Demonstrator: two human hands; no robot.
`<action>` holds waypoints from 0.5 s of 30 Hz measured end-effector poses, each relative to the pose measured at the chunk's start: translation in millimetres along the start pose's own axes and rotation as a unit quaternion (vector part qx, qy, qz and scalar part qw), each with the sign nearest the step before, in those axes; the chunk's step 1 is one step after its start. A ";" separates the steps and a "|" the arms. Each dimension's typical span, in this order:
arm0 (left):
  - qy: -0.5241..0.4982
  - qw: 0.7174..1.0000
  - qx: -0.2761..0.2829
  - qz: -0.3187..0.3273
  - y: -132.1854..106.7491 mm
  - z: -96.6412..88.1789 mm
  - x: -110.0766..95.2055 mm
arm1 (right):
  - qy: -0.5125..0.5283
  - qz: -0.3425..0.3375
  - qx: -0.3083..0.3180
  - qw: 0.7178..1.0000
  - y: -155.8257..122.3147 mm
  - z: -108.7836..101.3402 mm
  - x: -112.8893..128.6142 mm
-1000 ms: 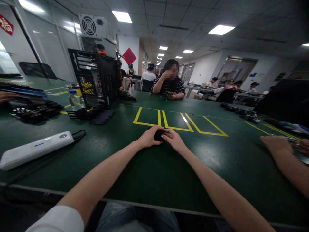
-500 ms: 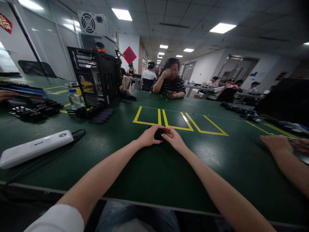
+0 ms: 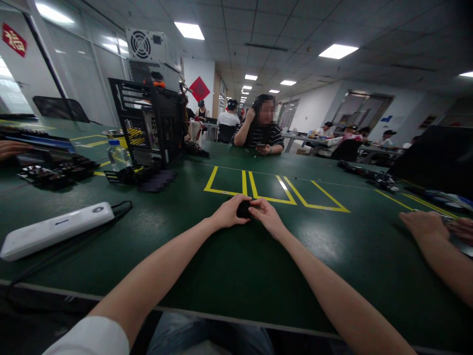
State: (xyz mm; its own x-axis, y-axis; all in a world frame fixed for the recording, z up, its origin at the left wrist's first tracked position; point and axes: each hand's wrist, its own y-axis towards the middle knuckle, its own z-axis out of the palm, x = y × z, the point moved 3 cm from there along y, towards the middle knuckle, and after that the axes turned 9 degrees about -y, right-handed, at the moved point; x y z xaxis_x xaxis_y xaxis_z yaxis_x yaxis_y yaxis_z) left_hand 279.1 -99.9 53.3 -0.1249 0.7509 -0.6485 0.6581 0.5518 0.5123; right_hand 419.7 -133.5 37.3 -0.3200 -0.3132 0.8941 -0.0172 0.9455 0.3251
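Note:
Between my hands, over the green table (image 3: 236, 266), is a small black rounded object (image 3: 243, 209); its kind cannot be made out. My left hand (image 3: 232, 212) curls around its left side, thumb below and fingers above. From the right, the thumb and fingertips of my right hand (image 3: 265, 213) press against the same object. Both hands are just on the near side of the yellow tape outlines (image 3: 251, 192). The fingers cover part of the object's edges.
A white power strip (image 3: 59, 229) with a black cable lies at left. Behind it stand an open computer case (image 3: 148, 123) and a clear bottle (image 3: 118, 157). Another person's hand (image 3: 424, 227) is at right, on metallic parts. A person (image 3: 260, 128) sits opposite, holding a phone.
My hands stay around the black object with only slight finger movement. The view has tilted up a little, and the person opposite has shifted the raised hand toward the side of the head.

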 end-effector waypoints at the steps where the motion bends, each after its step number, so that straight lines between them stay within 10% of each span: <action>1: -0.003 1.000 0.001 -0.001 0.0 -0.3 -0.2 | -0.003 0.008 0.004 1.000 0.0 -0.4 0.2; 15: 0.006 1.000 -0.005 0.010 0.1 0.8 2.3 | 0.021 0.007 0.025 0.999 -3.1 2.8 0.2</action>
State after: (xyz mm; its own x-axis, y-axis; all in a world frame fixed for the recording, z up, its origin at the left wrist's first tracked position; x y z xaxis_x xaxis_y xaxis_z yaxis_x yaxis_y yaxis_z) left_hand 279.4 -98.4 51.4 -0.1205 0.7669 -0.6304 0.6531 0.5395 0.5314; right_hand 417.0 -136.2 35.6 -0.2809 -0.3025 0.9108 -0.0601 0.9527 0.2979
